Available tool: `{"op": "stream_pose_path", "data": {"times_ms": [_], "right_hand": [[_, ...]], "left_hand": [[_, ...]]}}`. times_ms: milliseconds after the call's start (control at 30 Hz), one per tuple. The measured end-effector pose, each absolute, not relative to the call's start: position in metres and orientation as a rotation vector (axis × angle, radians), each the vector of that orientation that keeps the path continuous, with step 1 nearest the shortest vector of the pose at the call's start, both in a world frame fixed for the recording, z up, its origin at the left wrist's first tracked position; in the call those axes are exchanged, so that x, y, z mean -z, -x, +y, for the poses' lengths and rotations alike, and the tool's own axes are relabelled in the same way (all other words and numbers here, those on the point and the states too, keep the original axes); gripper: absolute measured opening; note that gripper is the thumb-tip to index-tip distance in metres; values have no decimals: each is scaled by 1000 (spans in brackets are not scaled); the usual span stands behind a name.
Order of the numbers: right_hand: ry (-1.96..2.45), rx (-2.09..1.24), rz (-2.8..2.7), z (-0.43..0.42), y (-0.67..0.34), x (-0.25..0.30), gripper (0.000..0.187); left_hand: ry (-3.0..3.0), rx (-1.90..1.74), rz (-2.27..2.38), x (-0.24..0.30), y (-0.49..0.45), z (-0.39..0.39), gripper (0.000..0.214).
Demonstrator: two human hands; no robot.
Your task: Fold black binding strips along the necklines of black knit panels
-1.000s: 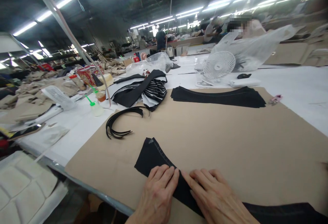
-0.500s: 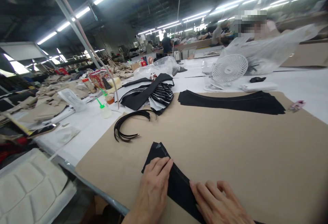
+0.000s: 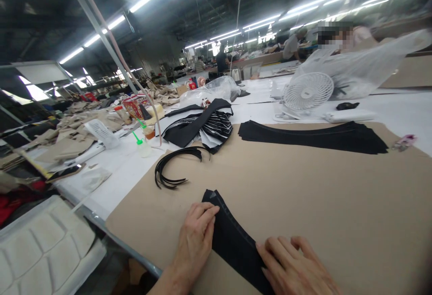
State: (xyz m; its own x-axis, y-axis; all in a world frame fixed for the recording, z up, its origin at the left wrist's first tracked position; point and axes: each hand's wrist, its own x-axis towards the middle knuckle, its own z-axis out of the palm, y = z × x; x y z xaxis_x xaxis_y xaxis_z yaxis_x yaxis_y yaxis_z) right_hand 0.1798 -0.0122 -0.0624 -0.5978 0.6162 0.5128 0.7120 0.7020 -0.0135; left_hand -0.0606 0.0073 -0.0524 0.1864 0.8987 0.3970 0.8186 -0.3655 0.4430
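A long curved black fabric piece (image 3: 232, 236) lies on the brown paper in front of me, with a seam line along its curved upper edge. My left hand (image 3: 196, 232) is at its far left end, fingers together and bent over the left edge, gripping it. Lower down, my right hand (image 3: 293, 263) rests on the curved edge with its fingers stretched and a little apart; its hold is light, and part of the cloth is hidden under it. Beyond my left hand lies a bundle of thin black curved strips (image 3: 172, 169).
Brown paper (image 3: 320, 187) covers the white table. At the back are stacked black pieces (image 3: 313, 136), a striped black-and-white bundle (image 3: 216, 126), a white fan (image 3: 308, 91) and a green-capped bottle (image 3: 143, 146). A quilted cream seat (image 3: 40, 245) stands left of the table edge.
My left hand has slid left from the top of the black fabric to its left edge, and its fingers have bent. My right hand stays at the curved edge. The view has shifted slightly.
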Motion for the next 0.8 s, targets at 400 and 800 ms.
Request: {"op": "stream_pose_path", "data": {"times_ms": [400,800], "right_hand": [[1093,94,-2437,6,-149,61,40],[1177,179,-2472,23,-121,66,38]], "left_hand": [[-2425,-799,1763,60,62,7,37],[-2493,-664,1704,61,57,11,47]]}}
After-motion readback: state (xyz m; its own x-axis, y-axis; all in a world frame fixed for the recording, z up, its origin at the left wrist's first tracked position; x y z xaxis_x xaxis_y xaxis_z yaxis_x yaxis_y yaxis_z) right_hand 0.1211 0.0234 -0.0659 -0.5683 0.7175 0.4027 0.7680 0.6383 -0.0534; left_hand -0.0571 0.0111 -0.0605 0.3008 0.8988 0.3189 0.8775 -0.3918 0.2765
